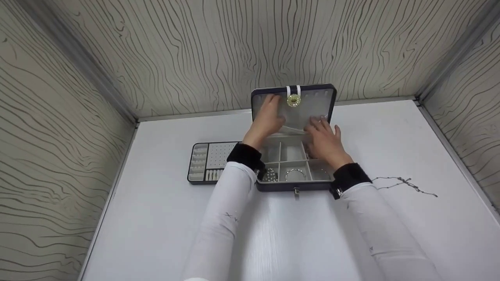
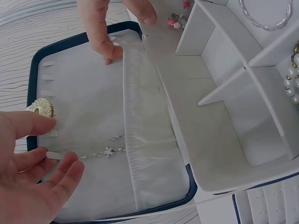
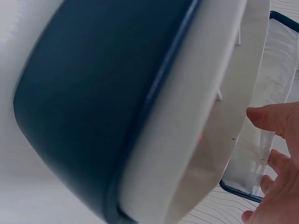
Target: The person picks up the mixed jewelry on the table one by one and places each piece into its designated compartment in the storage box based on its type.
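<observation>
Has, on a white table (image 1: 164, 234), an open navy jewelry box (image 1: 279, 188) near the centre of the head view, with the lid (image 1: 302, 113) raised toward 12 o'clock. Has a slim tray (image 1: 222, 155) at the box's 9 o'clock, partly hidden behind the left wrist. Hooks bent fingers of the right hand (image 1: 326, 140) over the edge of a fabric pocket (image 2: 140, 112) inside the lid, thumb apart. With the left hand (image 1: 266, 121), at the lid's 11 o'clock, touches a white tab (image 2: 54, 155) with loose, half-bent fingers, thumb well apart. Has a silver necklace (image 2: 110, 152) on the lid's lining, long axis from the tab at 9 o'clock toward 3 o'clock in the left wrist view, far end hidden in the pocket; cannot make it out in the head view.
</observation>
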### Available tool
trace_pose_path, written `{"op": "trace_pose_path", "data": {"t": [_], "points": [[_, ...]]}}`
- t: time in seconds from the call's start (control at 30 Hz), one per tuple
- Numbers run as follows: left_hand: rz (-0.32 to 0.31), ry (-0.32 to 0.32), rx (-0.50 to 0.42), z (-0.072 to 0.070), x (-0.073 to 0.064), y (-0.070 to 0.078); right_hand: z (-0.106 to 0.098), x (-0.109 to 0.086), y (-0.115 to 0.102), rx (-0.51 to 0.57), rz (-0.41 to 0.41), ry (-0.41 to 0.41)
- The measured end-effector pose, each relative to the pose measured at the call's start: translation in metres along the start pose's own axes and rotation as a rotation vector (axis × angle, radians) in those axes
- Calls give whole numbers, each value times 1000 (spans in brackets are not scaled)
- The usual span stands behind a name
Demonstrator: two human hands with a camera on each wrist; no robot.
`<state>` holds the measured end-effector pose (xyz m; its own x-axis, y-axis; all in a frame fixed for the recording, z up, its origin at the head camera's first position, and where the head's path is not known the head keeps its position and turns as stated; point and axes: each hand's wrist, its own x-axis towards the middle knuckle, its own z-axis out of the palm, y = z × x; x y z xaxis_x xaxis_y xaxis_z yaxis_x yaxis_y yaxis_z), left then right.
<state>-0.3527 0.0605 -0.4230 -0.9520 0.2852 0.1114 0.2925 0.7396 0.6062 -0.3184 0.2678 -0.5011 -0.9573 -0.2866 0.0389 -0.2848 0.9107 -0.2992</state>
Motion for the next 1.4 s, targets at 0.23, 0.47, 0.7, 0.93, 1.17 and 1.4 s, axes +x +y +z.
{"op": "trace_pose_path", "data": {"t": [0.23,0.47,0.7,0.93,1.17,1.4], "points": [[13,15,-29,-2,0,-3,-2,0,0,15,0,-12],[-3,-6,-25,-4,0,-1,-1,0,1,10,5,-26],[11,-56,-38,-6,-5,-4,1,-1,1,-6,3,-25],[50,-83,-60,-8,-25,-14,2,-2,1,-17,-6,-7],[56,-180,107,-11,-60,-44,3,-1,-1,-15,-28,-14],[-58,-139,19,-6,-92,-64,0,-2,2,-16,-19,-15]]}}
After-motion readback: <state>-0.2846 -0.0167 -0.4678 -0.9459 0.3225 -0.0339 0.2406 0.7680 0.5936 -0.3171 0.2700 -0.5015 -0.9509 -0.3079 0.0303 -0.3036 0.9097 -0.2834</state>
